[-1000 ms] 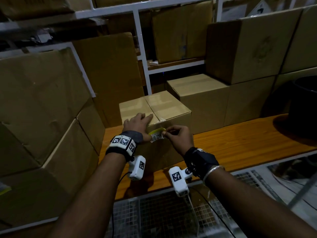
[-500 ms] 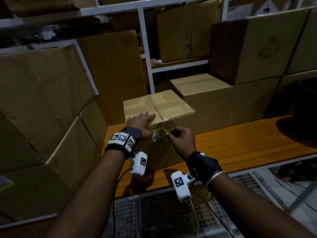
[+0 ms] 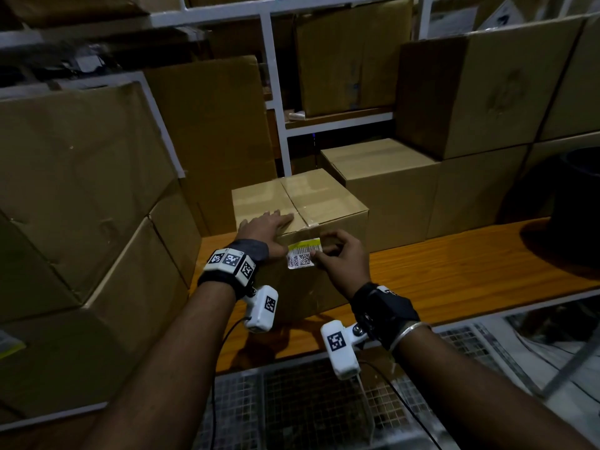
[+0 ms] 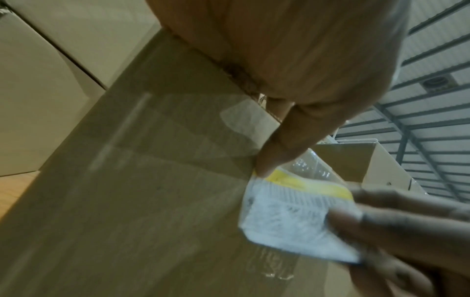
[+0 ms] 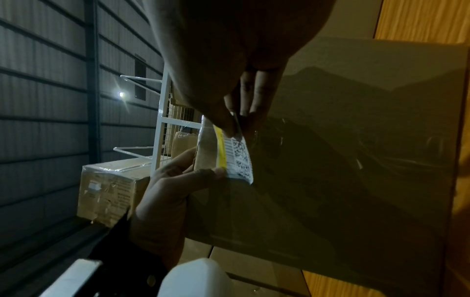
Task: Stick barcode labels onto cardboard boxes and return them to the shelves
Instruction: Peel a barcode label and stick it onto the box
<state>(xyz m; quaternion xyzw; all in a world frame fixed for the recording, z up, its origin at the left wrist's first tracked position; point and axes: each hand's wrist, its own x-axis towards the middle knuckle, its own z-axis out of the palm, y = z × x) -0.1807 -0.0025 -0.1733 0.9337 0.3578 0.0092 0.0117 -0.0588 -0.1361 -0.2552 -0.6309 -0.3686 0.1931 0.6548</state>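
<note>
At frame centre my right hand [image 3: 341, 258] pinches the barcode label [image 3: 303, 256] by its right edge against the box [image 3: 324, 203] front. My left hand [image 3: 266, 230] lies spread on top, thumb at the label's corner. The label looks thin, floppy and tacky, so I'd hold only its edges.

In our right wrist view, our right hand [image 5: 229, 60] fills the top, its fingers [image 5: 257, 94] pinching one end of the barcode label [image 5: 236, 156], white with a yellow stripe. Our left hand [image 5: 167, 191] comes in from below, its thumb tip touching the label's other end. The label lies against the upper edge of the cardboard box [image 5: 343, 160], whose dark face carries our shadows. The box stands on an orange wooden shelf [image 5: 419, 20]. Behind it we see a white wire rack [image 5: 162, 120] and another taped carton [image 5: 112, 193].
</note>
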